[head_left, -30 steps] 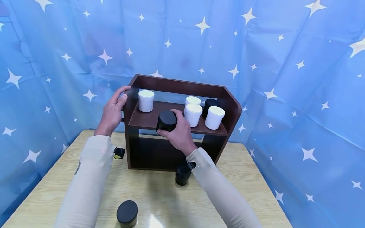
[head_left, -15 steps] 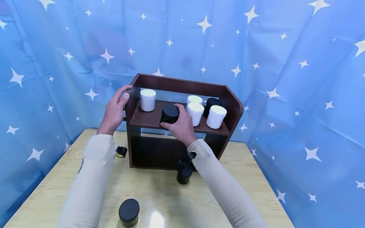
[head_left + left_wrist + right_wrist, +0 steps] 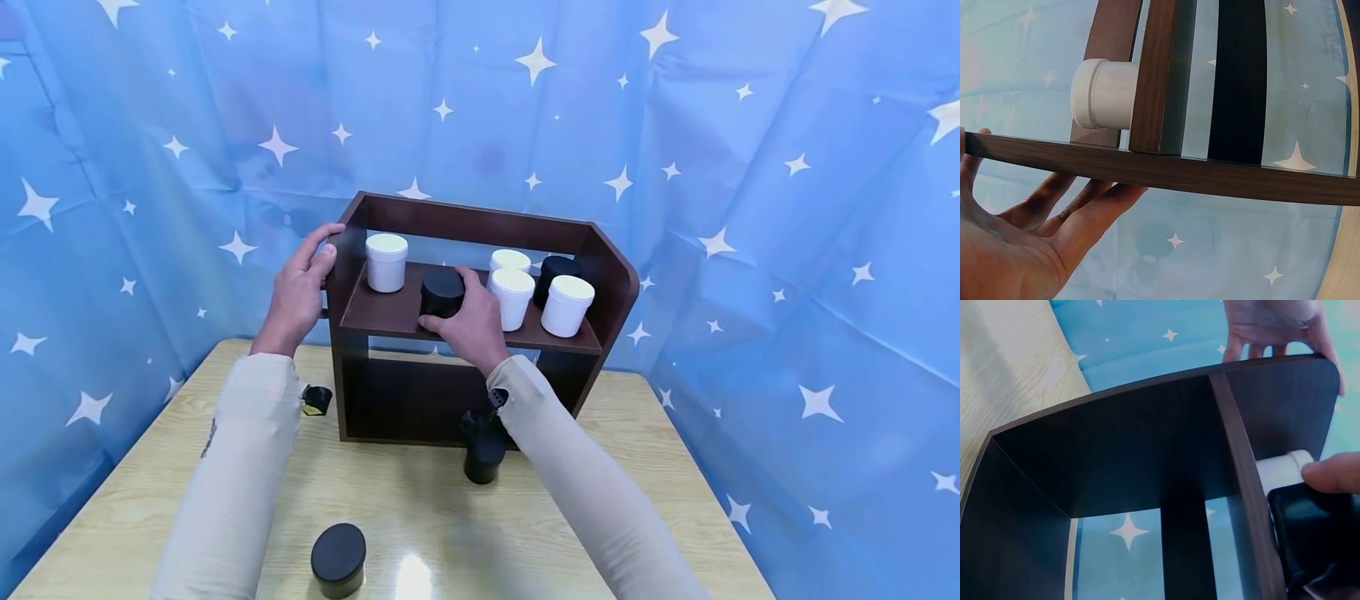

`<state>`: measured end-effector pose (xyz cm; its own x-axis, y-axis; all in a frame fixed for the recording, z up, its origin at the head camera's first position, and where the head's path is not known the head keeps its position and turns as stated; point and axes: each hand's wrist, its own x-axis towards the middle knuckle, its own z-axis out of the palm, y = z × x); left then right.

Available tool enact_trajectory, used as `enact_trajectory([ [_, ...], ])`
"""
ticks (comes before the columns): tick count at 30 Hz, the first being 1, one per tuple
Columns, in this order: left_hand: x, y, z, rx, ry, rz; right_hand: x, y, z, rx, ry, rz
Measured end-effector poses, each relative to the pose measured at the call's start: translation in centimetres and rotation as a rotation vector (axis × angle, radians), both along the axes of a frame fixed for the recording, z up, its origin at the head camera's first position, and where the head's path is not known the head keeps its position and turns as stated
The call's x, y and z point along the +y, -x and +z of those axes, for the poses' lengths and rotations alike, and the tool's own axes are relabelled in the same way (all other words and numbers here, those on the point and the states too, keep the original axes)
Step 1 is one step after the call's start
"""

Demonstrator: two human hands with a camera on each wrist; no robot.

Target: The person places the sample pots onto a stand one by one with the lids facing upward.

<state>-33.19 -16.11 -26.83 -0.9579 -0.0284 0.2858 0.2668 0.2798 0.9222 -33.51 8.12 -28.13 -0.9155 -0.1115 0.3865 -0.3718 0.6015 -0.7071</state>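
My right hand [image 3: 471, 321] grips a black lidded jar [image 3: 442, 289] upright at the upper board of a dark brown wooden shelf [image 3: 420, 424]. Whether its base touches the board is hard to tell. In the right wrist view, a fingertip [image 3: 1334, 473] presses on this jar. My left hand [image 3: 296, 287] rests against the shelf's left side panel, its fingers mostly straight along the outer face, as the left wrist view confirms. A white jar [image 3: 386, 263] stands left of the held jar. To its right are more white jars [image 3: 567, 307] and a black jar [image 3: 558, 280].
Another black jar [image 3: 339, 560] stands on the wooden table [image 3: 416, 517] near the front. A dark rounded object [image 3: 484, 457] sits before the shelf, partly behind the right forearm. Behind everything hangs a blue star-patterned curtain [image 3: 480, 158].
My right hand has carried the black jar back and down onto or close to the upper board. The left hand keeps its place on the side panel.
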Motion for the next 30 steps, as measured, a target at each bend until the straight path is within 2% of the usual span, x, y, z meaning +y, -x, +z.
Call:
enact_trajectory([
  [9, 0.0, -0.1, 0.0, 0.009, 0.008, 0.007, -0.3, 1.0, 0.5, -0.029, -0.070, -0.022],
  [17, 0.0, 0.0, -0.1, 0.018, 0.025, 0.016, -0.9, 1.8, 0.9, -0.056, -0.130, -0.080],
  [30, -0.1, 0.1, -0.2, 0.016, 0.022, 0.009, -1.7, 3.2, 0.8, -0.037, -0.163, -0.129],
])
